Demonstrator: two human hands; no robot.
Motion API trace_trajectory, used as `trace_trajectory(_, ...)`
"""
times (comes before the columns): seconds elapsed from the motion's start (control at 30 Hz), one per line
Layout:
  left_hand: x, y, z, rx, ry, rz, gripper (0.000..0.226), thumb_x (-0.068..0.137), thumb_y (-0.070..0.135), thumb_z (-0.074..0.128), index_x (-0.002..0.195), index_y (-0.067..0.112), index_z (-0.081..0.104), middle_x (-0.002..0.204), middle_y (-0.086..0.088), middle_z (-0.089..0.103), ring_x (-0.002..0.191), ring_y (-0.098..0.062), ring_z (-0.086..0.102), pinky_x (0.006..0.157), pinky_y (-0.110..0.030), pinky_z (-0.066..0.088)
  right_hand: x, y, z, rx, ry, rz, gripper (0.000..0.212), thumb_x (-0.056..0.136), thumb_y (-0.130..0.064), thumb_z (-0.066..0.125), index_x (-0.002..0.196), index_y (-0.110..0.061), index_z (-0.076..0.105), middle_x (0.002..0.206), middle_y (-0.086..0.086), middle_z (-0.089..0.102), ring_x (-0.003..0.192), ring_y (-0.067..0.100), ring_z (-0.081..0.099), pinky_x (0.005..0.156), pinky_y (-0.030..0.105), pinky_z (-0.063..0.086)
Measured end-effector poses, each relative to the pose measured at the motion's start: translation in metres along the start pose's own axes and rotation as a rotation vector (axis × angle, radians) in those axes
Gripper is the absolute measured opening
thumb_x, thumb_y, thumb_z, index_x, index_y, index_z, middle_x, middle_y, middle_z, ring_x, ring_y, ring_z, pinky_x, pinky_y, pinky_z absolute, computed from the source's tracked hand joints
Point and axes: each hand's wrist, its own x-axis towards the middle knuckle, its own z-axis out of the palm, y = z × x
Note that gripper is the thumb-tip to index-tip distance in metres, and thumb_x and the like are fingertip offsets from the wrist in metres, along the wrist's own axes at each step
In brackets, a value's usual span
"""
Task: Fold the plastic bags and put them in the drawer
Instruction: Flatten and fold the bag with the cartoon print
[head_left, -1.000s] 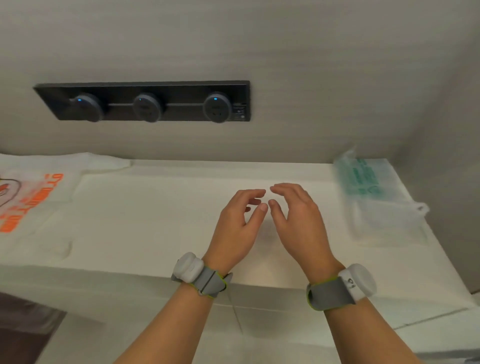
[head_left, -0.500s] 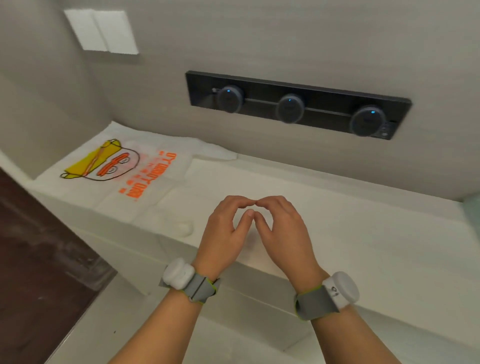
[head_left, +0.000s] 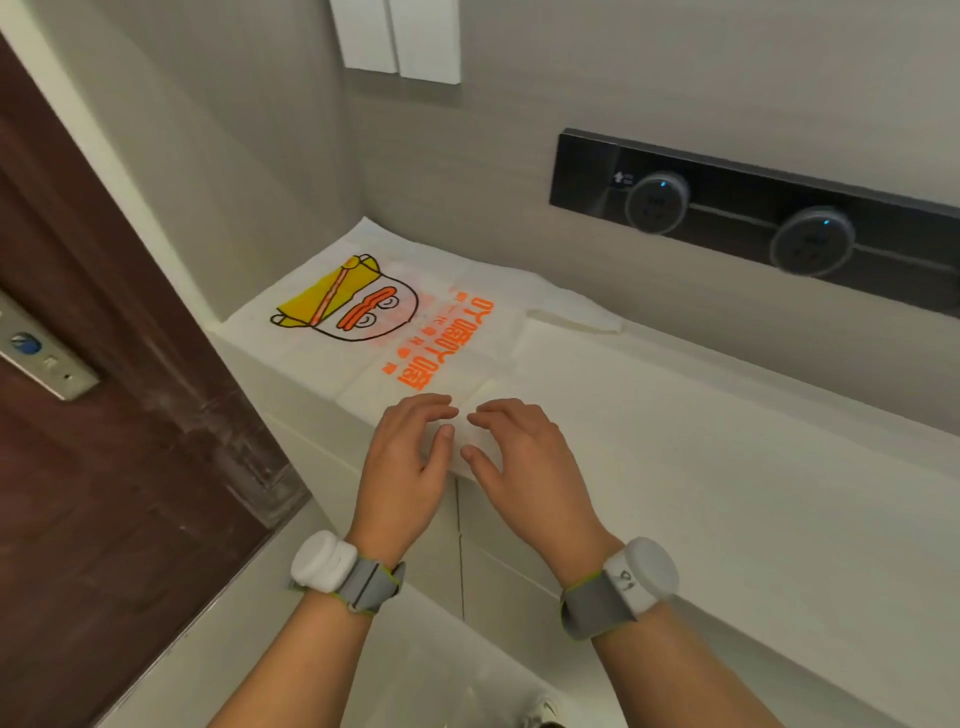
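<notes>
At the left end of the surface (head_left: 675, 441), the left hand (head_left: 410, 457) and right hand (head_left: 524, 462) have reached the bag (head_left: 395, 322); fingers (head_left: 436, 410) loosely curled, gripping nothing. Folding it likely comes next.

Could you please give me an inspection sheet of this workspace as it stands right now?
Surface: white counter running along the wall.
Job's things: one plastic bag with a cartoon print and orange lettering, spread flat at the counter's left end; no open drawer in view.
Clutter: nothing seen.
Grippers: left hand and right hand side by side over the bag's near corner, fingers loosely curved, holding nothing; contact with the bag cannot be told.
Cables: nothing seen.
Surroundings: dark socket rail on the wall, white switch plates above, brown door to the left, cabinet fronts below the counter.
</notes>
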Motion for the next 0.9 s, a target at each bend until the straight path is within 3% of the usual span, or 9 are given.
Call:
trace_trajectory(0.3,0.007,-0.047,-0.032,0.104,0.079,-0.081,0.023,0.096,0.015,0.051,0.112,0.015,0.068,0.128,0.007,0.062,0.126,-0.01,0.052,0.108,-0.025,0.038,0.038,-0.024,0.048,-0.155,-0.111,-0.149,0.04,0.082,-0.045,0.069,0.114,-0.02,0.07,0.118,0.001,0.065,0.107,0.024,0.059,0.082,0.039,0.047)
trace_trajectory(0.4,0.008,-0.054,-0.036,0.107,0.087,-0.083,0.022,0.097,0.014,0.051,0.111,0.015,0.068,0.128,0.006,0.062,0.127,-0.011,0.052,0.109,-0.026,0.037,0.042,-0.021,0.053,-0.176,-0.074,-0.16,0.028,0.083,-0.036,0.072,0.106,-0.02,0.074,0.111,0.001,0.066,0.098,0.025,0.06,0.074,0.038,0.047)
trace_trajectory(0.57,0.009,-0.057,-0.036,0.082,0.078,-0.053,0.023,0.096,0.015,0.051,0.113,0.015,0.068,0.13,0.007,0.06,0.131,-0.004,0.046,0.112,-0.017,0.031,0.045,-0.019,0.047,-0.119,-0.014,-0.163,0.025,0.097,-0.038,0.055,0.099,-0.023,0.076,0.101,-0.004,0.071,0.089,0.021,0.061,0.071,0.035,0.045)
trace_trajectory(0.73,0.011,-0.059,-0.035,0.063,0.059,-0.038,0.029,0.097,0.019,0.049,0.121,0.015,0.065,0.136,0.008,0.057,0.139,-0.003,0.039,0.121,-0.034,0.025,0.041,-0.015,0.029,-0.161,0.074,-0.112,0.026,0.099,-0.035,0.052,0.089,-0.023,0.073,0.087,-0.005,0.07,0.075,0.021,0.06,0.067,0.033,0.04)
trace_trajectory(0.9,0.007,-0.056,-0.027,0.046,0.022,-0.003,0.032,0.096,0.017,0.049,0.125,0.016,0.062,0.138,0.005,0.058,0.14,-0.003,0.037,0.125,-0.035,0.017,0.022,-0.007,0.01,-0.178,0.152,-0.037,0.024,0.098,-0.033,0.053,0.087,-0.021,0.071,0.081,-0.004,0.069,0.071,0.02,0.059,0.066,0.033,0.04)
